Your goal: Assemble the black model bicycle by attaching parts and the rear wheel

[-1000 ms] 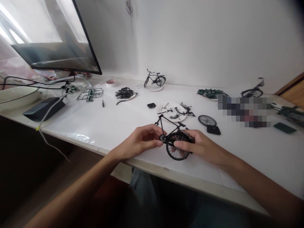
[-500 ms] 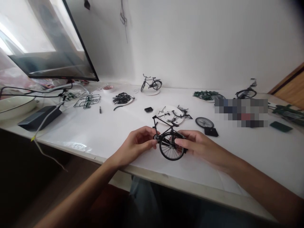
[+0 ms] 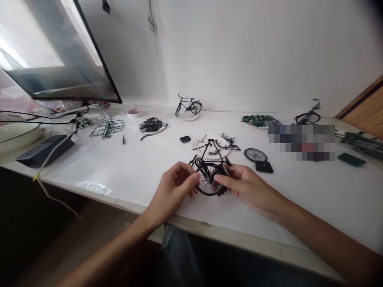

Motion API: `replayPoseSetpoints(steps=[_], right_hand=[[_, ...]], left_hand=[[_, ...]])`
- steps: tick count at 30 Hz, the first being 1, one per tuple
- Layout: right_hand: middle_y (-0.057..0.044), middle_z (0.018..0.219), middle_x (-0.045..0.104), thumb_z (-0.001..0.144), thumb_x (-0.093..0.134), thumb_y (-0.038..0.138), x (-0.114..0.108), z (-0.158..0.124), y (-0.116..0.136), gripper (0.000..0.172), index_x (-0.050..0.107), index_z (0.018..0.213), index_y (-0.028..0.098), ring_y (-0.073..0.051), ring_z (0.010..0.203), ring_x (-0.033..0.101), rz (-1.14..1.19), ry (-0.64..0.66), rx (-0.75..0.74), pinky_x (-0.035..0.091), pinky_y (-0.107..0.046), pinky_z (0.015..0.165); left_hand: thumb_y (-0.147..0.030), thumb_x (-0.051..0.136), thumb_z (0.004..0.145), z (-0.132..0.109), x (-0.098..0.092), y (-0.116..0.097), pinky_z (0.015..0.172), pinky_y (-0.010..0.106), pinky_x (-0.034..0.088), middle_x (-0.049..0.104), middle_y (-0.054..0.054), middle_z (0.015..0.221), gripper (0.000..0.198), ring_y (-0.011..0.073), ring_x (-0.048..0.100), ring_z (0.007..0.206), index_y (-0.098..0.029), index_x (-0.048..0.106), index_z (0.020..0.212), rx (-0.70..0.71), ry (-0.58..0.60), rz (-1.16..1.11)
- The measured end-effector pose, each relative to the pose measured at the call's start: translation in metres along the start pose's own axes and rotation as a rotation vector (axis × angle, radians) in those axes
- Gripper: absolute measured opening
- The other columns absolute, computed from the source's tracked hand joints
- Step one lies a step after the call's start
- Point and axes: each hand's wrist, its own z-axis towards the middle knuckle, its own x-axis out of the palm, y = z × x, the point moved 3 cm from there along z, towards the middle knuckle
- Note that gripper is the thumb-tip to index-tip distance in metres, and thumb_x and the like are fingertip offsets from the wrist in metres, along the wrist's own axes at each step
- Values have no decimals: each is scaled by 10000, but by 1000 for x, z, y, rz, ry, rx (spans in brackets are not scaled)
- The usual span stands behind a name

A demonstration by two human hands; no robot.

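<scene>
Head view: model bicycle between left fingers and right fingers

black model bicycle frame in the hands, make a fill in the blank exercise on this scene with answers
The black model bicycle frame held between the left hand and right hand bears exactly ____ spoked wheel.
The flat rectangular piece beside the loose grey spoked wheel is coloured ____.
The round plate under the two-wheeled black model bicycle is coloured ____.

Missing words: one; black; white.

No text, labels, brands or numbers legible.
</scene>
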Motion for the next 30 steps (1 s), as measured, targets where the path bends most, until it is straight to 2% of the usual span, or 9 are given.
replayPoseSetpoints(steps=[2, 5, 11, 18, 23, 30], right_hand=[[-55, 1007, 743, 823, 756, 381, 0, 0, -1, 264, 710, 998, 190, -184, 923, 678, -15, 13, -21, 531, -317, 839], [-48, 1010, 750, 821, 761, 373, 0, 1, 0, 254, 706, 991, 193, -192, 948, 685, -78, 17, -33, 525, -326, 872], [-55, 1031, 753, 814, 758, 372, 3, 0, 3, 258, 709, 994, 194, -208, 945, 689, -160, 2, -49, 528, -345, 873], [-36, 992, 750, 826, 747, 384, 4, -1, 3, 233, 704, 962, 199, -194, 932, 685, -167, 14, -55, 520, -313, 854], [-29, 949, 737, 812, 758, 391, 3, -2, 2, 234, 698, 925, 195, -187, 897, 669, -194, 10, -78, 515, -305, 825], [-49, 1017, 737, 807, 755, 407, 3, -1, 0, 273, 693, 975, 201, -216, 963, 662, -217, 26, -85, 505, -332, 866]], left_hand=[[-405, 648, 911, -3, 3, 1, 620, 240, 456, 631, 6, 668, 274, 123, 594, 645, -151, 576, 841, -53, 47, 66], [-398, 640, 918, -4, 3, 2, 607, 230, 439, 652, 19, 665, 281, 121, 590, 648, -145, 588, 806, -57, 69, 114], [-363, 644, 917, -4, 5, 3, 581, 232, 484, 668, 29, 687, 256, 111, 593, 595, -139, 569, 818, -55, 130, 40], [-344, 600, 951, -3, 4, 0, 669, 259, 518, 667, 53, 797, 240, 135, 629, 717, -120, 596, 863, 3, 242, 3], [-336, 559, 978, -5, 2, -3, 617, 235, 465, 640, 22, 703, 246, 117, 582, 650, -132, 581, 841, -6, 300, 64], [-319, 546, 983, -5, 0, -4, 579, 223, 396, 570, -12, 656, 273, 95, 522, 618, -149, 554, 770, 37, 297, 184]])
